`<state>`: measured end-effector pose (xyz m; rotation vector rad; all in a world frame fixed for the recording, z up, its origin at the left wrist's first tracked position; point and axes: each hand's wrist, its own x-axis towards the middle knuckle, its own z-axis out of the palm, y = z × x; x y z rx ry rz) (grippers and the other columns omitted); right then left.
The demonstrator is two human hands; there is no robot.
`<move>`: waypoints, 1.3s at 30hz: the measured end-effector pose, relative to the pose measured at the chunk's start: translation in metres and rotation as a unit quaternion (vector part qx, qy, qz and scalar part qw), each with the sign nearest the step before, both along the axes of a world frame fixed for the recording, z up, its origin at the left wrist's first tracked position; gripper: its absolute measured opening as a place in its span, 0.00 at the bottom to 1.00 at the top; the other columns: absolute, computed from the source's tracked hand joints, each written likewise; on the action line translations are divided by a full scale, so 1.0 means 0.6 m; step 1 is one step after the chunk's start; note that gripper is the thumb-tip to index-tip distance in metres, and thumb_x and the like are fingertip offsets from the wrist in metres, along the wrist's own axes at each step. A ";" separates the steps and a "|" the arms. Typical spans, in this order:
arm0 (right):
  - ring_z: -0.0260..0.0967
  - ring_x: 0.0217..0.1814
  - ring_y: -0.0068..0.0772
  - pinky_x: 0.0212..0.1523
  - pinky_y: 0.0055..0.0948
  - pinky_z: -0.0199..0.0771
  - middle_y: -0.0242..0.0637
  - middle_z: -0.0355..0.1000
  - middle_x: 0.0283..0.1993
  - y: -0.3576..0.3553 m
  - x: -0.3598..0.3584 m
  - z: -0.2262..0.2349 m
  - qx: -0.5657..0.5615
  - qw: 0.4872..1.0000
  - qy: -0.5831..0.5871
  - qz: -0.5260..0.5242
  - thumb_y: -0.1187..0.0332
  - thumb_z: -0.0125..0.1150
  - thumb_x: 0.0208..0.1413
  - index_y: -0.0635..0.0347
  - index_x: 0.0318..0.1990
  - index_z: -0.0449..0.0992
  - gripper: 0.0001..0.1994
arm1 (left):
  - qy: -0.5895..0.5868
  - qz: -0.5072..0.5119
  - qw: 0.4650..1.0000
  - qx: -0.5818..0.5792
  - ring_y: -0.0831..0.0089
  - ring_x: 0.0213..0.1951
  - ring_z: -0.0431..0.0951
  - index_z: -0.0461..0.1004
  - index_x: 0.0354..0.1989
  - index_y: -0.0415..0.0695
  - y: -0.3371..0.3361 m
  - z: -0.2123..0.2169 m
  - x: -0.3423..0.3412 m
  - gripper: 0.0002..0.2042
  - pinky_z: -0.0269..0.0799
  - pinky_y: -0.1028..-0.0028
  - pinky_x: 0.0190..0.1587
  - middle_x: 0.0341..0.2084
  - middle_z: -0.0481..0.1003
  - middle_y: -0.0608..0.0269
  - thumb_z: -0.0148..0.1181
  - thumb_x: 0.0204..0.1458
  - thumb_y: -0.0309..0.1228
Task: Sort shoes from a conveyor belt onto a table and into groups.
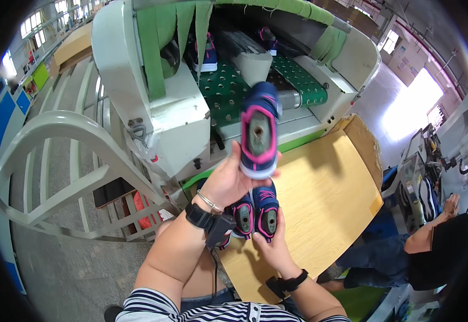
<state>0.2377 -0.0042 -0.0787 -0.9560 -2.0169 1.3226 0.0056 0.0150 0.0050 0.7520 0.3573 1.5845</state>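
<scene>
In my left hand point(228, 180) is a navy shoe point(261, 158) with a pink collar and a pale sole, raised before the machine's mouth. The fingers wrap its heel end, and a grey-green shoe last with a round hole fills its opening. Lower down, my right hand point(274, 244) grips the heel of a second navy shoe point(266, 204), which has pink laces. Right beside that one, another matching shoe point(242, 217) rests at the near left edge of the wooden table point(320, 198).
A large white machine point(180, 121) with green cloth strips has a perforated green conveyor belt point(220, 88); shoes ride inside, including one at the left point(208, 56). A curved metal rail point(57, 121) stands left. Another person point(432, 247) works at the right.
</scene>
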 end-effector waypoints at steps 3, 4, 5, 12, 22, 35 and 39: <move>0.48 0.75 0.43 0.72 0.38 0.50 0.52 0.49 0.72 0.002 -0.005 -0.006 -0.047 0.994 0.085 -0.052 0.73 0.61 0.57 0.65 0.73 0.41 0.41 | -0.040 0.063 0.997 0.002 0.52 0.57 0.74 0.60 0.66 0.41 0.014 0.004 -0.008 0.30 0.73 0.62 0.59 0.60 0.69 0.49 0.38 0.66 0.53; 0.50 0.74 0.42 0.71 0.37 0.52 0.50 0.50 0.72 0.016 0.006 -0.009 -0.029 0.993 0.094 -0.067 0.74 0.60 0.57 0.64 0.73 0.43 0.40 | -0.063 0.127 0.990 -0.012 0.51 0.59 0.72 0.59 0.66 0.42 0.019 0.008 -0.006 0.26 0.72 0.61 0.60 0.60 0.68 0.50 0.39 0.67 0.48; 0.56 0.71 0.41 0.69 0.35 0.57 0.48 0.55 0.69 0.034 0.017 -0.001 -0.087 0.986 0.107 -0.095 0.75 0.58 0.58 0.63 0.72 0.48 0.36 | -0.085 0.191 0.978 -0.021 0.50 0.60 0.71 0.59 0.66 0.42 0.019 0.013 -0.010 0.23 0.71 0.59 0.62 0.60 0.68 0.50 0.40 0.69 0.43; 0.64 0.64 0.33 0.63 0.33 0.64 0.44 0.61 0.65 0.149 0.019 0.224 -0.022 0.929 0.357 -0.092 0.76 0.53 0.61 0.58 0.71 0.50 0.32 | -0.140 0.164 0.976 -0.022 0.54 0.62 0.69 0.64 0.63 0.41 0.040 -0.006 -0.023 0.18 0.65 0.56 0.66 0.60 0.70 0.52 0.43 0.69 0.36; 0.67 0.62 0.54 0.62 0.37 0.66 0.54 0.64 0.65 0.541 -0.221 0.238 0.288 0.954 0.025 -0.075 0.71 0.59 0.58 0.50 0.73 0.50 0.37 | -0.076 0.043 0.996 0.032 0.52 0.71 0.54 0.61 0.66 0.49 0.016 0.016 -0.031 0.20 0.54 0.50 0.69 0.71 0.55 0.59 0.44 0.68 0.37; 0.62 0.57 0.57 0.61 0.49 0.61 0.47 0.72 0.48 0.241 0.111 0.091 0.259 0.909 -0.309 0.106 0.46 0.67 0.51 0.59 0.46 0.79 0.26 | -0.023 0.068 0.997 0.005 0.50 0.68 0.60 0.50 0.72 0.42 -0.009 0.012 -0.054 0.28 0.59 0.56 0.67 0.71 0.53 0.46 0.43 0.67 0.39; 0.71 0.41 0.61 0.42 0.49 0.69 0.59 0.73 0.38 0.143 0.174 0.074 0.101 0.897 -0.430 -0.026 0.46 0.53 0.62 0.67 0.38 0.76 0.26 | -0.019 0.066 0.998 -0.009 0.49 0.68 0.61 0.52 0.72 0.43 -0.011 0.001 -0.053 0.27 0.59 0.56 0.67 0.70 0.54 0.44 0.44 0.67 0.39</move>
